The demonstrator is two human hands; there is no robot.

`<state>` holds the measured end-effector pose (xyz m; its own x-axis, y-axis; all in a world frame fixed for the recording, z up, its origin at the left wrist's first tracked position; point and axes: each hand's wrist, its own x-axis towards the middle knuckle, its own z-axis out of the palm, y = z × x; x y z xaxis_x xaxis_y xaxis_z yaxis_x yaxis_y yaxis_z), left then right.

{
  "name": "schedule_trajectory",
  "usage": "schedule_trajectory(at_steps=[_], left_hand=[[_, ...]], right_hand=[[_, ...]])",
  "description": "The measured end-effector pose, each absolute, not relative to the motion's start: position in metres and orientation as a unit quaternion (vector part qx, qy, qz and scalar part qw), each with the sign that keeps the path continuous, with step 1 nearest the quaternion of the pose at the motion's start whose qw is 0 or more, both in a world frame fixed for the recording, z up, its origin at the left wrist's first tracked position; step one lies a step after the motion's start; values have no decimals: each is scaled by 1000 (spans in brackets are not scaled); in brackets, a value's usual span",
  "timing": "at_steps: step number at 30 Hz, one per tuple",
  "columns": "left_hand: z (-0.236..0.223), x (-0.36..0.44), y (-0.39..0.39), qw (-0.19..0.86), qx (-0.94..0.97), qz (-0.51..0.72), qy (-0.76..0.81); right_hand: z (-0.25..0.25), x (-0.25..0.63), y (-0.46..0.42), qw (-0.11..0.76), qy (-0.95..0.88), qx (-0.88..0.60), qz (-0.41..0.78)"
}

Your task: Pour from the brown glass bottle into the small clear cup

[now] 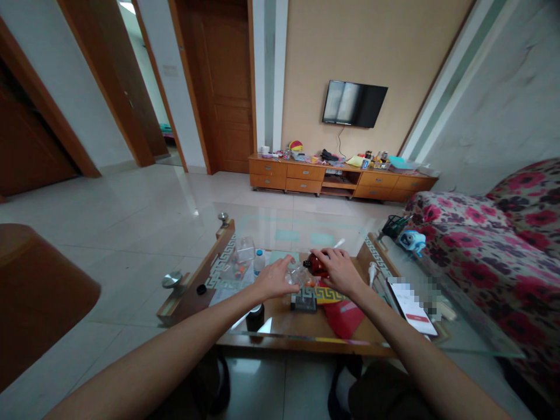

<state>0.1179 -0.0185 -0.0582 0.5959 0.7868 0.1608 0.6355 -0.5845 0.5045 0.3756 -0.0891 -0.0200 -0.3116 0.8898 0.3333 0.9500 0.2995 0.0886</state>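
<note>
My left hand (276, 277) is curled round a small clear cup (298, 276) above the glass-topped coffee table. In my right hand (340, 267) lies a dark brown bottle (315, 266), tipped on its side. The bottle's black mouth points left, just above the cup's rim. Whether liquid is running out is too small to tell. A black cap (201, 289) rests on the left of the table. Left of my hands stand a small clear bottle with a blue cap (259, 262) and a transparent jar (245, 249).
Nearer me are a black container (255, 318), a dark flat box (303, 303) and a red bag (345, 318). On the right lie a phone or tablet (413, 309), a blue toy (412, 240) and a pen holder (394, 225). A flowered sofa (464, 233) borders the right side.
</note>
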Motion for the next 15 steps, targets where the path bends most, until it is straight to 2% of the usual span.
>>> schedule_trajectory(at_steps=[15], left_hand=[[-58, 121, -20, 191, 870, 190, 412]], right_hand=[[-19, 376, -90, 104, -797, -577, -148]])
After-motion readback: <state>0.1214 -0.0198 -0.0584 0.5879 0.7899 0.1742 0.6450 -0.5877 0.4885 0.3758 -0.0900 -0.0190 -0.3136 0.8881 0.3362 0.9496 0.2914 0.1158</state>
